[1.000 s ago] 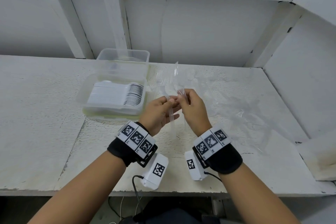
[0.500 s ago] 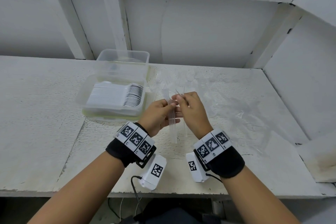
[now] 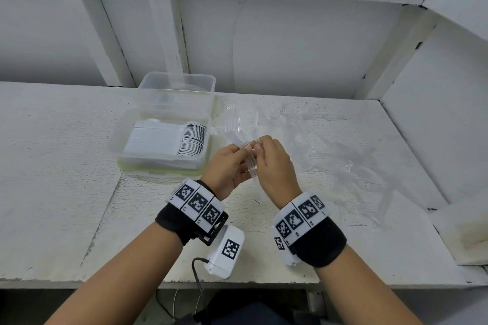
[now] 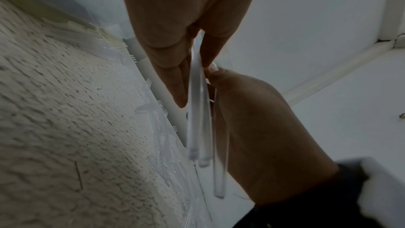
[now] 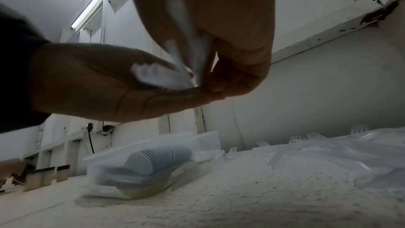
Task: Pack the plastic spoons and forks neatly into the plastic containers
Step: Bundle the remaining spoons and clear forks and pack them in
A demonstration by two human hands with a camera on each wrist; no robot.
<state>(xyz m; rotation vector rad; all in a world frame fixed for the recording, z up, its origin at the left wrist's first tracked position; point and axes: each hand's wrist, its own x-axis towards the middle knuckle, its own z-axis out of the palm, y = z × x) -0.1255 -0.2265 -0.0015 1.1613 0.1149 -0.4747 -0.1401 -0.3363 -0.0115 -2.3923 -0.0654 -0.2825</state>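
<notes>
clear plastic: the forks (image 3: 249, 158) I hold are see-through, thin and, I judge, very light, springy, slick against each other
my left hand (image 3: 228, 166): grip curled round the bundle near the necks, tines sticking out past my fingers
my right hand (image 3: 273, 163): grip pinching the same bundle from the other side; handles hang down between my palms, ends uneven in the left wrist view
where to hold: I'd say mid-handle, squeezed flat, so the stack doesn't fan or slip; tines look snappable
loose forks (image 3: 233, 121): scattered on the counter (image 3: 66, 166) beside the container, some on a clear bag (image 3: 343, 163)
container (image 3: 163, 163): on the counter to my left, white spoons (image 3: 182, 138) stacked inside
empty tub (image 3: 177, 92): behind it, looks empty
hard to tell: fork count in my hands; clear on white hides edges; wrist views dark, blurred
</notes>
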